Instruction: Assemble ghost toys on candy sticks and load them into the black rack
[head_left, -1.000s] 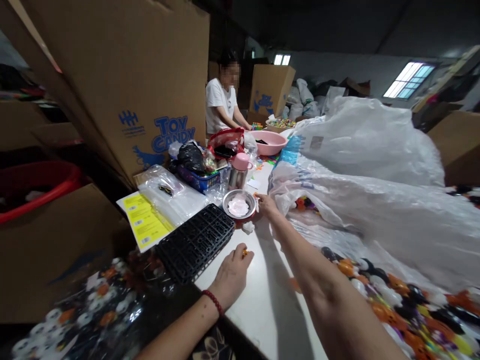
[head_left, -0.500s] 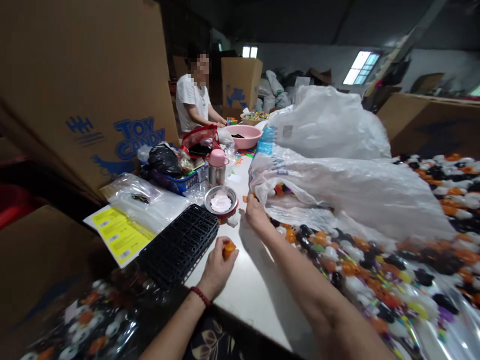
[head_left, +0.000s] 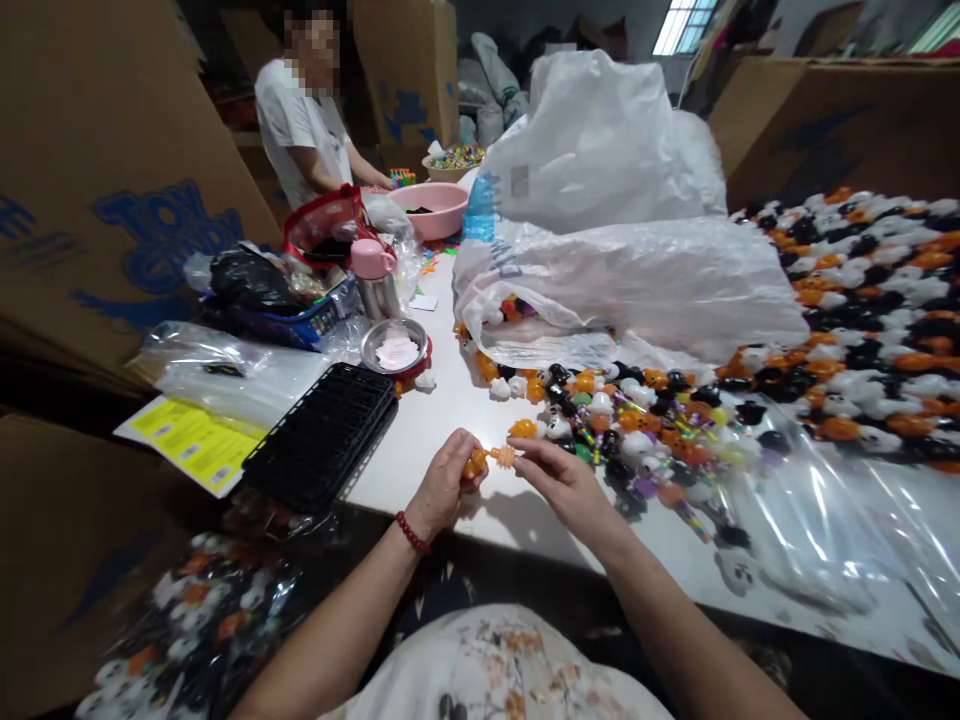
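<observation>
Closed around a small orange piece (head_left: 474, 463), my left hand (head_left: 442, 485) is over the near edge of the white table (head_left: 442, 410); a red bead bracelet circles its wrist. My right hand (head_left: 570, 490) pinches a pale orange ribbed piece (head_left: 504, 457) between thumb and fingertips. The two pieces meet end to end between my hands, though the exact joint is too small to tell. Just beyond my right hand lies an orange toy head (head_left: 523, 429), beside a pile of orange, black and white toy pieces (head_left: 637, 410).
Black plastic trays (head_left: 322, 435) and yellow label sheets (head_left: 199, 440) lie at left. Behind them are a metal bowl (head_left: 394, 347), a pink-lidded flask (head_left: 375, 280) and a pink basin (head_left: 435, 208). Large white plastic bags (head_left: 600, 150) stand beyond. A person (head_left: 300, 130) works at the far left.
My right hand has come back from the bag's opening to my left hand, holding the pale orange piece. My left hand has turned its orange piece towards it. The view has tilted down and right.
</observation>
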